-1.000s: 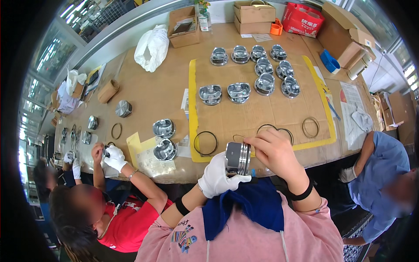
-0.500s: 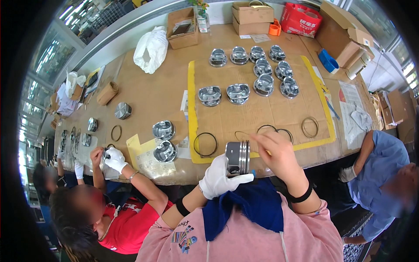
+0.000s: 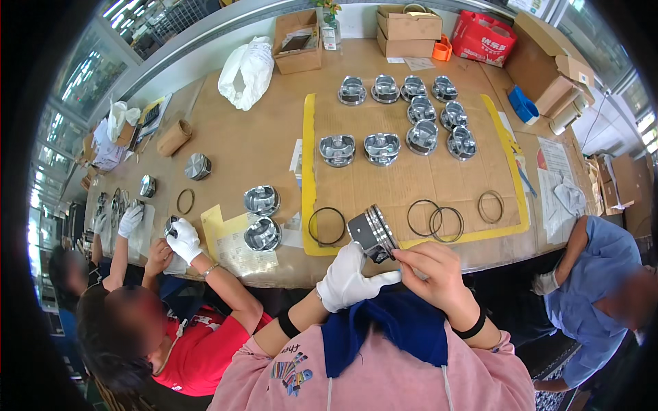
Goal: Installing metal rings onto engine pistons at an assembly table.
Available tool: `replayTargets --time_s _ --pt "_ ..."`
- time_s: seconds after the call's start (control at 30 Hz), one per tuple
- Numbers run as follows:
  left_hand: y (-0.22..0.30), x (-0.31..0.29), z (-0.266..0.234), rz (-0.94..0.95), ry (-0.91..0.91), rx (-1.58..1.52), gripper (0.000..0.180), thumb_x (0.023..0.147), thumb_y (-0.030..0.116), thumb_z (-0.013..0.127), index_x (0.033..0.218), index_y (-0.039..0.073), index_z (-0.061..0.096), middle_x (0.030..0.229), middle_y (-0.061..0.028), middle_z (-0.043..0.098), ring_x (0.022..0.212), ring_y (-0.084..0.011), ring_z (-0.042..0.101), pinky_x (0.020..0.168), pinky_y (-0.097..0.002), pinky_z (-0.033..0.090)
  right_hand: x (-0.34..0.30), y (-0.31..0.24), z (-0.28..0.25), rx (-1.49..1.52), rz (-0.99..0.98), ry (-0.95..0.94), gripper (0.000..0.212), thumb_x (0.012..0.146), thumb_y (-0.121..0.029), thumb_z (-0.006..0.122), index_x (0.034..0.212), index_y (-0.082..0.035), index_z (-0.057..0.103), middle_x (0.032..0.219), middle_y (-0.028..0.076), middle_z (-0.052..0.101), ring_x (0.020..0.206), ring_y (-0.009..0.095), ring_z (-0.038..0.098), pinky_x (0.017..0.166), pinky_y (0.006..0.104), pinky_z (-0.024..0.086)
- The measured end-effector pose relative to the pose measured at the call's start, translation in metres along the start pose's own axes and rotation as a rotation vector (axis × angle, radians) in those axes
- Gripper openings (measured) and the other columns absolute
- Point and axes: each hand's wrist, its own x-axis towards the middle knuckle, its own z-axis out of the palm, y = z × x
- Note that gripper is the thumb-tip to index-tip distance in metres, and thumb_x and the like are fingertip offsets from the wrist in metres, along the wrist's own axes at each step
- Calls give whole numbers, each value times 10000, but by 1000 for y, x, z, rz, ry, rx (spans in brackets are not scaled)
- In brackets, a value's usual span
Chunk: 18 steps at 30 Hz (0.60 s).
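My left hand (image 3: 345,279), in a white glove, is closed around a piston (image 3: 370,235) with a dark grey skirt and bright ring grooves. The piston is tilted, its grooved end toward the upper right. My bare right hand (image 3: 434,275) pinches at the lower edge of the grooves, where a thin piston ring seems to be; the fingers partly hide it. Just beyond my hands lie loose dark rings: a single ring (image 3: 327,226) to the left, two overlapping rings (image 3: 447,225) to the right, and a brownish ring (image 3: 491,207) farther right.
Several shiny pistons (image 3: 382,148) stand on a yellow-edged cardboard mat (image 3: 356,185). Two pistons (image 3: 262,234) sit left of it by papers. A co-worker in red (image 3: 205,342) works at my left; a person in blue (image 3: 589,288) is at my right. Boxes (image 3: 548,51) line the back.
The piston has tilted from upright, its grooved end now leaning right. My right hand has come down from above the rings to the piston's edge, and the thin ring near it no longer shows separately.
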Motion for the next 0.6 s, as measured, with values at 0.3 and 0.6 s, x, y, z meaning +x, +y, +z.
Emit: replayTargets --time_s 0.3,0.6 --pt "-4 -1 -2 6 -15 18 496 680 351 779 971 -14 611 845 -183 630 777 -329 609 678 -373 470 1 -3 -1 -39 9 -4 266 654 -9 685 914 -65 663 730 71 608 607 228 591 530 316 464" --pt "9 3 -5 -41 -67 9 467 692 328 769 975 -10 616 856 -178 637 796 -315 616 702 -367 473 2 -5 -1 -46 25 -11 247 659 -15 688 899 -65 653 732 70 608 604 230 590 535 318 463"
